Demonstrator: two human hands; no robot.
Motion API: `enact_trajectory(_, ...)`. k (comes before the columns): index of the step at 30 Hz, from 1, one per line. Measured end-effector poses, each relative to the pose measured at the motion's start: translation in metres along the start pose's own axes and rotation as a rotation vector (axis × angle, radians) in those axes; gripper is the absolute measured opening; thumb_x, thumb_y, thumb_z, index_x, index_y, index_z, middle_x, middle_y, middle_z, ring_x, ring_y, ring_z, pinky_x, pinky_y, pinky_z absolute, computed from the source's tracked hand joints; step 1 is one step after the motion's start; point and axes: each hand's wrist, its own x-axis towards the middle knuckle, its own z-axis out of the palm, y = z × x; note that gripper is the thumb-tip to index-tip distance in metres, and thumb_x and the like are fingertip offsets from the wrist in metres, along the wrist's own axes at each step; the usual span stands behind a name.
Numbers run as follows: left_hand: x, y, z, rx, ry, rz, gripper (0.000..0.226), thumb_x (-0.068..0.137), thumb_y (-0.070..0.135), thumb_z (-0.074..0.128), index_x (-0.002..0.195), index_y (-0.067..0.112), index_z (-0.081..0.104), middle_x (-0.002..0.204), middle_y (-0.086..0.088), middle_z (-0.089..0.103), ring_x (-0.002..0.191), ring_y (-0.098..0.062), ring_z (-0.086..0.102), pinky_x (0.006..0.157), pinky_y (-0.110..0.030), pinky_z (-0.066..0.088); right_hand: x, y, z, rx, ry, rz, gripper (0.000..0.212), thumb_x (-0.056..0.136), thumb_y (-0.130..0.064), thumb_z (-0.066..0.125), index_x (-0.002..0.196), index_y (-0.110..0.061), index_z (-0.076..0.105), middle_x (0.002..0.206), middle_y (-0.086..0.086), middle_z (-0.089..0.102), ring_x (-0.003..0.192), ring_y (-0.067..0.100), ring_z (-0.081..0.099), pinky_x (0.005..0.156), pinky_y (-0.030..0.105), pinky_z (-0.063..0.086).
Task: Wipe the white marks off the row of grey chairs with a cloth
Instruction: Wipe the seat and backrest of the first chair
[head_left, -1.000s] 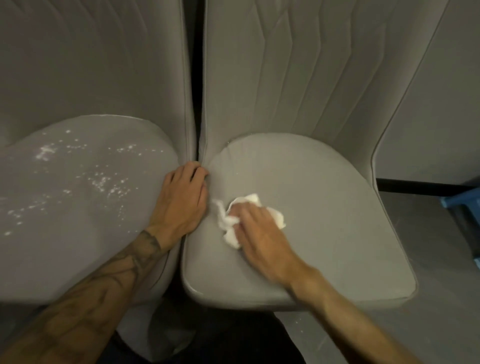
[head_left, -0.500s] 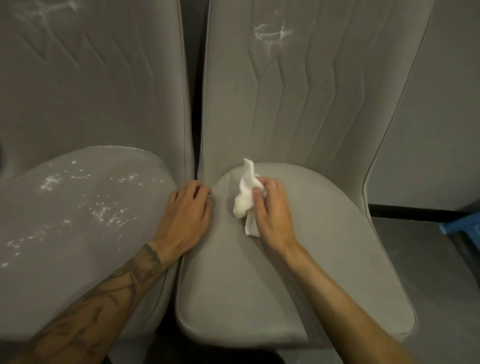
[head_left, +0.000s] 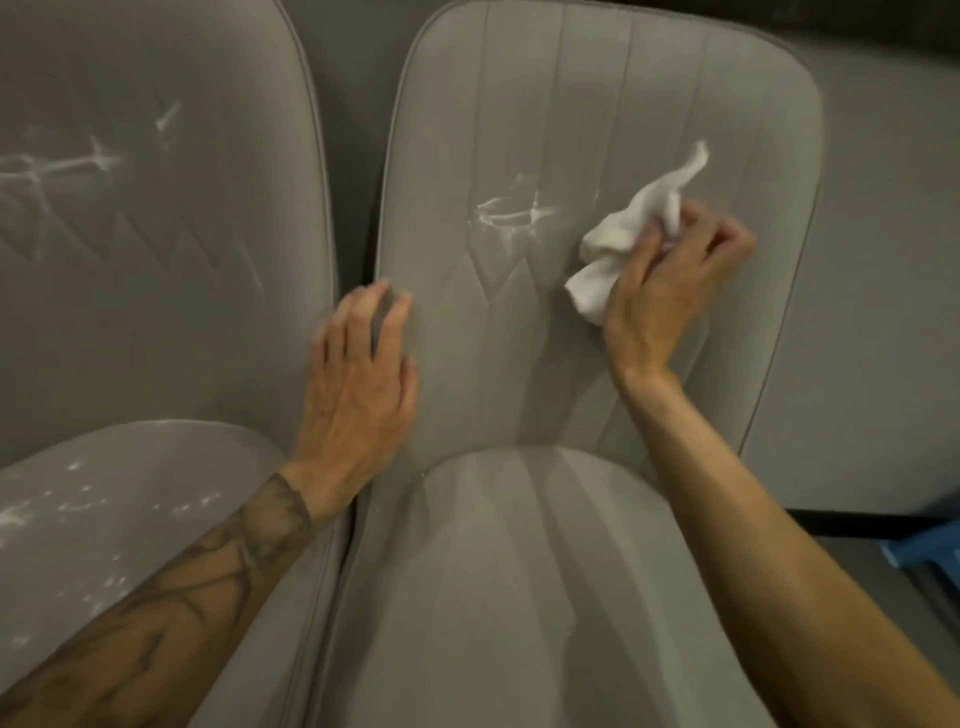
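The right hand (head_left: 670, 291) gripped the white cloth (head_left: 618, 244), fingers curled round its bunched middle, and held it up at the backrest of the right chair (head_left: 597, 104), just beside and to the right of a white smear (head_left: 511, 213) not yet wiped. One loose tail of the cloth stood up above the knuckles. The left hand (head_left: 363, 374) lay flat, fingers extended and slightly spread, on the left edge of the same backrest, holding nothing. The cloth appeared light, soft and limp. It would likely crumple under pressure, so it should be held bunched in the palm with a pad of fabric left proud of the fingertips for contact. The left chair (head_left: 156, 286) carried white streaks (head_left: 57, 166) on its backrest and specks (head_left: 78, 499) on its seat.
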Motion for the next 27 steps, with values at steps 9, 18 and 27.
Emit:
enact_trajectory(9, 0.07, -0.027, 0.025, 0.196, 0.269, 0.138, 0.058, 0.106, 0.038, 0.049, 0.157, 0.011, 0.039, 0.149, -0.022, 0.044, 0.149, -0.042, 0.041, 0.126, -0.063, 0.022, 0.021, 0.055, -0.002, -0.35, -0.147, -0.495, 0.025, 0.1, -0.018, 0.058, 0.124, -0.01, 0.055, 0.128, 0.014, 0.054, 0.118, 0.027, 0.044, 0.103, 0.037, 0.037)
enact_trajectory(18, 0.073, -0.035, 0.041, 0.198, 0.319, 0.169, 0.063, 0.105, 0.04, 0.046, 0.161, 0.012, 0.035, 0.153, -0.02, 0.036, 0.149, -0.038, 0.042, 0.129, -0.065, 0.013, 0.04, 0.057, 0.013, -0.448, -0.044, -0.469, 0.027, 0.101, -0.033, 0.05, 0.114, -0.01, 0.05, 0.113, 0.015, 0.056, 0.103, 0.03, 0.046, 0.092, 0.043, 0.038)
enact_trajectory(27, 0.073, -0.033, 0.042, 0.195, 0.306, 0.186, 0.065, 0.105, 0.04, 0.045, 0.161, 0.01, 0.033, 0.154, -0.023, 0.035, 0.144, -0.039, 0.043, 0.129, -0.065, 0.011, 0.114, 0.042, 0.024, -0.409, 0.159, -0.355, 0.029, 0.106, -0.039, 0.041, 0.134, -0.03, 0.041, 0.121, 0.009, 0.058, 0.105, 0.027, 0.054, 0.089, 0.037, 0.035)
